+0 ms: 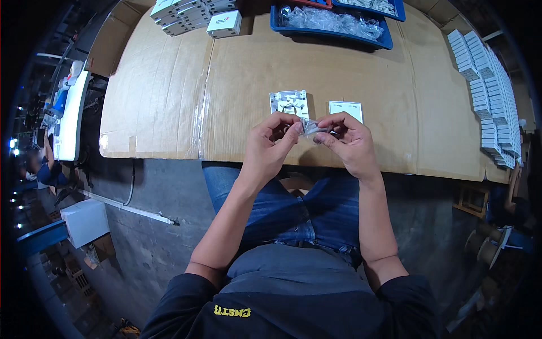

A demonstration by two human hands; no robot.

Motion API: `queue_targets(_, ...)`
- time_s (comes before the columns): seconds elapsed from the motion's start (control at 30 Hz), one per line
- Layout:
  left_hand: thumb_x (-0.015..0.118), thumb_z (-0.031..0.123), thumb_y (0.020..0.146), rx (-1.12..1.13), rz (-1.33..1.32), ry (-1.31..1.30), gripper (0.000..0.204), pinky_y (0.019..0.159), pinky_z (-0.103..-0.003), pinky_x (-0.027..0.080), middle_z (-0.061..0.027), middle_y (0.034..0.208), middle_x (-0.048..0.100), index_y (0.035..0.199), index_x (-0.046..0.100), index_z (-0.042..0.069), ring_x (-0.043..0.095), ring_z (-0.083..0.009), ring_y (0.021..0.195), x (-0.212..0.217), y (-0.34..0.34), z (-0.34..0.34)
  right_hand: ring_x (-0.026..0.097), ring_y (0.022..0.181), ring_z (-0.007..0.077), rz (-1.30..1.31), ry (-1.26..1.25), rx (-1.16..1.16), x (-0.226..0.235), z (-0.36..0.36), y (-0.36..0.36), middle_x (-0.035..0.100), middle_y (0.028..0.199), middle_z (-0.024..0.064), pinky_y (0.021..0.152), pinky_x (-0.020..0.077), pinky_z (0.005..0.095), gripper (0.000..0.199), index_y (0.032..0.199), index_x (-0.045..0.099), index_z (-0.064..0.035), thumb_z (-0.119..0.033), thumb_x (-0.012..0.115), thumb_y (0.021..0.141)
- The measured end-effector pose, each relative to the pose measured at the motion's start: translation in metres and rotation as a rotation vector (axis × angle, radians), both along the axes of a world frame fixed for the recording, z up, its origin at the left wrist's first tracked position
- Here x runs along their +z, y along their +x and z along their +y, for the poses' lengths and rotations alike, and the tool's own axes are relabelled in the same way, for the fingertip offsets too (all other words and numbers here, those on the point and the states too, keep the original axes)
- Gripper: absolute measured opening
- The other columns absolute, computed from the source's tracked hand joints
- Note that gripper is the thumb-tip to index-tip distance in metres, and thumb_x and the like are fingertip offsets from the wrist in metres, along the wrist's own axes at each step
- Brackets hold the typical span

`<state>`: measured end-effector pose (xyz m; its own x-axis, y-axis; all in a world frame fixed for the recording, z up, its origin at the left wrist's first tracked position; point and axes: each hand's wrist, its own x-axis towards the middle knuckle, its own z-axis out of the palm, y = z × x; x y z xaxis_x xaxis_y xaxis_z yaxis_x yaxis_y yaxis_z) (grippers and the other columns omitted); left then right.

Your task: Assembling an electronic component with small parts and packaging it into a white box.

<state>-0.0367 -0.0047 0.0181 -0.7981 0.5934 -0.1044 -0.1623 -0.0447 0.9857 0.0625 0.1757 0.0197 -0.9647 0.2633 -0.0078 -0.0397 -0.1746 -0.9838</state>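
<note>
Between my two hands is a small clear plastic bag [309, 127], its contents too small to make out. My left hand [272, 138] pinches the bag's left side, thumb against fingers. On the other side my right hand [349, 142] grips it with thumb and forefinger. Just beyond the left hand lies an open white box [288, 99] with grey-patterned pieces and a dark ring-like part in it. A white square box lid or panel [345, 106] rests on the cardboard behind my right hand.
Cardboard [164, 101] covers the table. At the back stand stacked white boxes [186, 14], a single white box [224, 24] and a blue tray [333, 35] of clear bags. More white boxes [488, 90] are stacked along the right edge. People are partly visible at both sides.
</note>
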Motion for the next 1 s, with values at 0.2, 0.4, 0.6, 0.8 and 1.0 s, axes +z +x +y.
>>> queue_targets(0.2,0.070,0.007,0.098,-0.013,0.021,-0.035,0.009,0.072,-0.021,0.048,0.0019,0.085,0.063,0.099,0.062,0.002,0.059,-0.0053,0.079,-0.007,-0.002,-0.001,0.064,0.097,0.0101,0.019,-0.008,0.028,0.001,-0.006,-0.001,0.067,0.106,0.0048,0.089,0.0568,0.0256,0.028,0.118,0.065,0.0014,0.006,0.074,0.092)
queue_targets(0.4,0.070,0.006,0.098,0.004,-0.099,0.060,0.011,0.073,-0.024,0.054,-0.0010,0.092,0.065,0.105,0.062,0.002,0.063,-0.0074,0.081,-0.002,-0.003,0.001,0.066,0.098,0.0124,0.012,-0.117,-0.023,-0.004,-0.008,-0.005,0.066,0.109,0.0085,0.091,0.0611,0.0296,0.032,0.123,0.062,0.0030,0.007,0.072,0.092)
queue_targets(0.6,0.071,0.005,0.096,0.016,-0.016,0.027,0.023,0.075,-0.025,0.054,-0.0028,0.098,0.065,0.117,0.061,0.001,0.063,-0.0080,0.083,-0.007,-0.006,-0.003,0.068,0.094,0.0123,-0.075,-0.118,-0.078,-0.005,-0.007,-0.009,0.066,0.105,0.0092,0.084,0.0642,0.0290,0.030,0.122,0.061,0.0034,0.006,0.071,0.094)
queue_targets(0.8,0.072,0.006,0.094,-0.098,0.186,-0.037,0.036,0.080,-0.027,0.053,-0.0048,0.103,0.063,0.128,0.061,0.003,0.064,-0.0102,0.085,0.002,-0.004,-0.005,0.068,0.092,0.0122,-0.089,-0.137,-0.100,-0.003,-0.006,-0.009,0.066,0.101,0.0080,0.080,0.0647,0.0289,0.027,0.121,0.062,0.0025,0.004,0.069,0.095)
queue_targets(1.0,0.074,0.003,0.094,-0.090,0.116,-0.155,0.032,0.083,-0.026,0.053,-0.0044,0.103,0.069,0.124,0.062,0.000,0.064,-0.0094,0.091,-0.004,-0.007,-0.005,0.067,0.093,0.0114,-0.089,-0.125,-0.116,-0.007,-0.010,-0.010,0.066,0.101,0.0054,0.078,0.0638,0.0283,0.027,0.122,0.062,0.0001,0.003,0.068,0.096)
